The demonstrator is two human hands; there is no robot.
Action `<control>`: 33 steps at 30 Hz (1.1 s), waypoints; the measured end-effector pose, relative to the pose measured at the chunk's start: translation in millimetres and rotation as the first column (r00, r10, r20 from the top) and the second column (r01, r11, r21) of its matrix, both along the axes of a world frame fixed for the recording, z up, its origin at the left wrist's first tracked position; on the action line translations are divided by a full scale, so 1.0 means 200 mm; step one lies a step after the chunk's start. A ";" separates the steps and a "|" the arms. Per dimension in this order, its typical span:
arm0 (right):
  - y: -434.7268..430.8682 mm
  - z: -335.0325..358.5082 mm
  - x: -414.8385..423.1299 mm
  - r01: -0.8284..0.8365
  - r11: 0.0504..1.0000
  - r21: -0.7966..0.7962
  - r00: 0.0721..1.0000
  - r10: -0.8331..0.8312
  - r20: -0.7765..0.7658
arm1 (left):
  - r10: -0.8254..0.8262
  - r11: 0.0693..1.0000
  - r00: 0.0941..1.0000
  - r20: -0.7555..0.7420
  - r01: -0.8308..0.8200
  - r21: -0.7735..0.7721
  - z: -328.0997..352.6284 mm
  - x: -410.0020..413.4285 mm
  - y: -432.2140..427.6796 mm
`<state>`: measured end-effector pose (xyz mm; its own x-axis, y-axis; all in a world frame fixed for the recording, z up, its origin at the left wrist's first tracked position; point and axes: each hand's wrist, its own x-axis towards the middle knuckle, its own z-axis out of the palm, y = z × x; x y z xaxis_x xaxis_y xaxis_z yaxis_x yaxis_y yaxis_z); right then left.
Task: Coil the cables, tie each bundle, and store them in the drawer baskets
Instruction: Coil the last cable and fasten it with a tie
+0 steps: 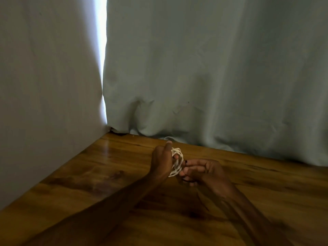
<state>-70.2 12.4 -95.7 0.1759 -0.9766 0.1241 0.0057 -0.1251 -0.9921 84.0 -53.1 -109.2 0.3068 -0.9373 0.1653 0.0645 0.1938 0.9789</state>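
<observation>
The table (99, 185) is glossy brown wood with dark streaks of grain, and a pale strip of light shines on it near its back left corner. Along its far edge the bottom folds of a blue-grey curtain (221, 89) bunch against the wood.

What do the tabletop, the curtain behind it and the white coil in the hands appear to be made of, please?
Tabletop: wood or wood-look laminate, glossy; brown grain with a bright reflection.
Curtain: matte woven fabric, grey-blue; soft folds.
White coil, held by the left hand: probably plastic-sheathed cable, smooth round strands; blur leaves it open.
The right hand pinches a black band, likely elastic.
</observation>
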 end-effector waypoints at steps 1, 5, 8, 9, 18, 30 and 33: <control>0.01 0.00 0.00 0.014 1.000 0.027 1.000 -0.015 0.012 | -0.009 1.000 0.999 -0.045 0.009 0.011 -0.01 0.02 0.00; 0.03 -0.01 0.01 0.034 0.998 0.056 0.999 -0.033 -0.014 | -0.030 0.996 0.989 -0.148 0.041 0.075 -0.04 0.02 0.02; 0.04 -0.02 0.04 0.051 0.997 0.062 0.998 -0.052 0.020 | -0.080 0.993 0.986 -0.148 0.091 0.071 -0.05 -0.01 0.03; 0.05 -0.01 0.05 0.048 0.996 0.071 0.998 -0.052 0.048 | -0.090 0.995 0.988 -0.128 0.095 0.039 -0.05 -0.02 0.04; 0.09 0.02 0.08 0.042 0.994 0.102 0.998 -0.046 0.042 | 0.005 0.994 0.999 0.040 0.000 -0.110 -0.03 -0.01 0.08; 0.06 -0.04 0.10 0.297 0.944 0.145 0.953 -0.302 0.011 | 0.044 0.925 0.937 0.347 0.093 -0.368 -0.03 -0.09 0.17; 0.07 -0.02 0.10 0.282 0.948 0.150 0.951 -0.296 0.084 | 0.072 0.933 0.931 0.358 0.063 -0.353 -0.04 -0.08 0.15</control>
<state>-51.1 26.1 -98.8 -0.1232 -0.9923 -0.0092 0.0936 -0.0024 -0.9956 68.5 -24.1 -117.9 0.1666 -0.7946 0.5839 -0.2800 0.5296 0.8007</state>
